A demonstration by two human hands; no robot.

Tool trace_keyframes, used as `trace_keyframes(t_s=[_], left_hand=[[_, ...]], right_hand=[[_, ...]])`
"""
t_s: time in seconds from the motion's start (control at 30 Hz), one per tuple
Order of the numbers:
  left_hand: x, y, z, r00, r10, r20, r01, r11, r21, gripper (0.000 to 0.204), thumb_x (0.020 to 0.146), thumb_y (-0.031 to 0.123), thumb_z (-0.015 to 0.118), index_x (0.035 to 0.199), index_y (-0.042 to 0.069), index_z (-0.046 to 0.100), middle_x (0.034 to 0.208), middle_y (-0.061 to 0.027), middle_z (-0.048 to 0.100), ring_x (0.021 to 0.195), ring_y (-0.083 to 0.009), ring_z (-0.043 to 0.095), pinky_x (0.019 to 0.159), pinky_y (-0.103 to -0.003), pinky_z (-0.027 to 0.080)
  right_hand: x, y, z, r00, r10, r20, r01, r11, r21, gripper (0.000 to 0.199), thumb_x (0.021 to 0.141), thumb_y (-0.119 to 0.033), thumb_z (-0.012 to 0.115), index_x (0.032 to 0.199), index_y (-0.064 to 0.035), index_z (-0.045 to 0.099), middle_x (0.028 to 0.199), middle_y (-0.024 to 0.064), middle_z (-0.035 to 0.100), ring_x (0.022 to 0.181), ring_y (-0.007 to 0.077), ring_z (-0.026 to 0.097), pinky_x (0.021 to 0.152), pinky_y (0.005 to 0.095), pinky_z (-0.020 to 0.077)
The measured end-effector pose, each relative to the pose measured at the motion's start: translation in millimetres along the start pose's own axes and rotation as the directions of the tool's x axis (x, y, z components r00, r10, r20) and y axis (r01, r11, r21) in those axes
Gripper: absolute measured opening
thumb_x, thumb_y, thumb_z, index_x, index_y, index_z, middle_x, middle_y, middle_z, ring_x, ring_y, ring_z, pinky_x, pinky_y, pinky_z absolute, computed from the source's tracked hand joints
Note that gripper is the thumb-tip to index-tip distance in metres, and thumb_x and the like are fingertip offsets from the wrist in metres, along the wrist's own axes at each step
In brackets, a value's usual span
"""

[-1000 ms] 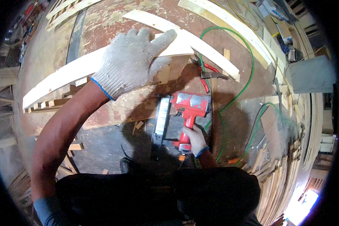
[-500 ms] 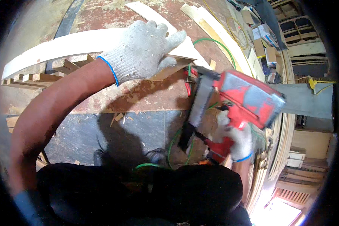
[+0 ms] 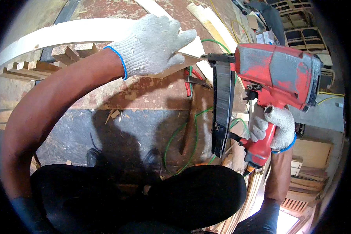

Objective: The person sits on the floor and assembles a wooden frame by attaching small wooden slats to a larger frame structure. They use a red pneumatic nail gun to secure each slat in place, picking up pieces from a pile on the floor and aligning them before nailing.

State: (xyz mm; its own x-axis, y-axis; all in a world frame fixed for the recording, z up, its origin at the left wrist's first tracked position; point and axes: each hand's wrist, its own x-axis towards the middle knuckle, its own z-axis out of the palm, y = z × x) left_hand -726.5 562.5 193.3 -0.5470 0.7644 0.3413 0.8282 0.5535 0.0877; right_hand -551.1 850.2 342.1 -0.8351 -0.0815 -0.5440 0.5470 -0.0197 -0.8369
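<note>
Presently, the left hand (image 3: 154, 45), in a white knit glove with a blue cuff, is laid flat with fingers spread and released on the curved pale wooden strip (image 3: 66, 35) at the upper centre of the frame. Nothing is grasped; the strip appears to be pressed down against the worn reddish table (image 3: 144, 93) so that it is held steady.

The right hand (image 3: 275, 126), also gloved, is clenched around the handle of the red nail gun (image 3: 277, 74) at the right of the frame. The gun is carried raised, with its black magazine (image 3: 221, 109) hanging downward and its nose at the upper centre, very close to the gloved fingertips and the end of the strip; whether the nose touches the wood cannot be told. Such a posture is judged to suit fastening near the pressing hand.

A green hose (image 3: 183, 136) is looped over the table below, beside red-handled pliers (image 3: 189, 84).

Compared with the frame half a second earlier, the gun is seen higher and nearer to the strip end, while the left hand is unchanged in place.
</note>
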Motion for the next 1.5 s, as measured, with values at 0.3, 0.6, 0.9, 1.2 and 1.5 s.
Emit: trace_keyframes(t_s=[0.3, 0.6, 0.9, 1.2, 1.5], left_hand=[[-6, 2, -3, 0.998, -0.058, 0.02, 0.058, 0.998, -0.003, 0.059, 0.092, 0.039, 0.064, 0.141, 0.009, 0.053, 0.104, -0.02, 0.062, 0.097, -0.038, 0.063, 0.082, -0.05, 0.051], [-4, 4, 2, 0.999, -0.023, -0.026, 0.022, 1.0, -0.02, 0.06, 0.091, 0.04, 0.065, 0.14, 0.008, 0.054, 0.109, -0.0209, 0.062, 0.099, -0.0377, 0.064, 0.085, -0.05, 0.051], [-14, -3, 5, 0.998, -0.051, -0.032, 0.052, 0.998, 0.027, 0.062, 0.09, 0.04, 0.066, 0.14, 0.006, 0.053, 0.11, -0.0215, 0.064, 0.098, -0.0379, 0.065, 0.086, -0.049, 0.051], [-2, 3, 3, 0.998, -0.05, -0.047, 0.048, 0.998, -0.049, 0.059, 0.088, 0.038, 0.067, 0.133, 0.001, 0.055, 0.106, -0.0227, 0.064, 0.098, -0.0385, 0.066, 0.084, -0.049, 0.052], [-2, 3, 4, 0.996, -0.059, -0.063, 0.056, 0.997, -0.055, 0.056, 0.087, 0.037, 0.069, 0.125, -0.002, 0.055, 0.103, -0.0226, 0.065, 0.093, -0.0395, 0.067, 0.08, -0.049, 0.053]], right_hand=[[9, -30, 18, 0.997, 0.065, -0.042, -0.071, 0.988, -0.14, 0.031, 0.091, -0.027, 0.068, 0.077, -0.0014, 0.059, 0.064, 0.0113, 0.056, 0.055, 0.0241, 0.057, 0.056, 0.039, 0.0485], [8, -57, 13, 0.982, 0.11, -0.155, -0.142, 0.967, -0.211, 0.024, 0.085, -0.021, 0.074, 0.091, -0.0014, 0.062, 0.064, 0.0101, 0.06, 0.05, 0.023, 0.058, 0.046, 0.0362, 0.0476], [31, -56, 21, 0.985, 0.132, -0.112, -0.15, 0.973, -0.177, 0.027, 0.088, -0.023, 0.074, 0.099, -0.0017, 0.061, 0.065, 0.0102, 0.06, 0.049, 0.0209, 0.057, 0.045, 0.0345, 0.049], [10, -58, 26, 0.975, 0.106, -0.196, -0.135, 0.981, -0.14, 0.026, 0.089, -0.025, 0.072, 0.097, -0.0023, 0.061, 0.064, 0.0107, 0.059, 0.049, 0.0231, 0.057, 0.045, 0.0361, 0.0477], [9, -59, 22, 0.981, 0.139, -0.134, -0.161, 0.972, -0.171, 0.023, 0.089, -0.026, 0.07, 0.088, -0.0049, 0.06, 0.067, 0.0108, 0.06, 0.052, 0.0235, 0.058, 0.048, 0.0388, 0.0491]])
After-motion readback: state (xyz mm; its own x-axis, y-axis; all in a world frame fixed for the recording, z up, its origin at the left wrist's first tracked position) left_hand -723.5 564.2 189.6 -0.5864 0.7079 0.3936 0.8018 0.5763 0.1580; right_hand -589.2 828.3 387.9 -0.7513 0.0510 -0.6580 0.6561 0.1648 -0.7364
